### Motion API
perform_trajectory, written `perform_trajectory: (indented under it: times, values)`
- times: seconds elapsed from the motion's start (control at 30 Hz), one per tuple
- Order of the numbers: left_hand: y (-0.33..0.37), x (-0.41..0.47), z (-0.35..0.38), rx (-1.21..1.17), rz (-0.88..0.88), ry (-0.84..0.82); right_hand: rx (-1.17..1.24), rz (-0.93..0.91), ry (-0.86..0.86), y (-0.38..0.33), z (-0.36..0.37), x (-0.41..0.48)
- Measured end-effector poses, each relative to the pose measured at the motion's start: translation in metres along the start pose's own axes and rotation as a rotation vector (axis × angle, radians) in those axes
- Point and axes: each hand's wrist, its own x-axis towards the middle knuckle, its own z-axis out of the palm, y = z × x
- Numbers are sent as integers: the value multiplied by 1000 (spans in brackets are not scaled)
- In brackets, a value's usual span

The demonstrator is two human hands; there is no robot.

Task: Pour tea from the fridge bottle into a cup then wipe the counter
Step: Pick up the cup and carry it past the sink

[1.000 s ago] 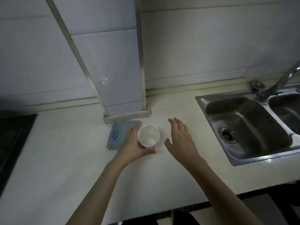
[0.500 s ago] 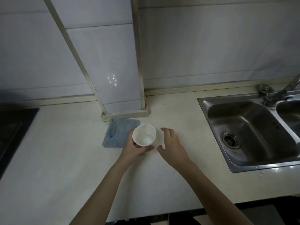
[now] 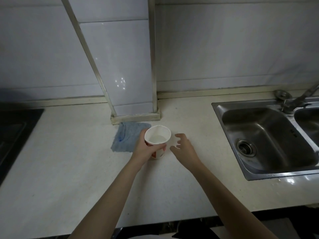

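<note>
A white paper cup (image 3: 158, 137) with red print stands on the pale counter (image 3: 86, 169), its inside white and apparently empty. My left hand (image 3: 145, 150) grips the cup from its left side, thumb across the front. My right hand (image 3: 183, 149) hovers just right of the cup with fingers loosely curled, holding nothing. A blue cloth (image 3: 128, 137) lies flat on the counter behind and left of the cup, partly covered by my left hand. No bottle is in view.
A steel double sink (image 3: 269, 138) with a faucet (image 3: 296, 99) fills the right side. A tiled column (image 3: 124, 66) rises from the counter just behind the cloth. A dark hob (image 3: 15, 131) sits at the far left. The counter's front edge runs along the bottom.
My left hand has drawn the cup slightly nearer and upright. My right hand has moved in closer to the cup, its fingers curling.
</note>
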Motion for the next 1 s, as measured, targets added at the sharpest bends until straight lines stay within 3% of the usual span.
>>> perform_trajectory:
  times: [0.23, 0.77, 1.0]
  values:
    - [-12, -1, 1, 30, 73, -92, -13, 54, -1, 19, 9, -10]
    - [8, -8, 4, -59, 68, 2, 49, 114, 28, 22, 6, -17]
    - [39, -13, -7, -33, 170, -59, 508, 368, 23, -5, 1, -10]
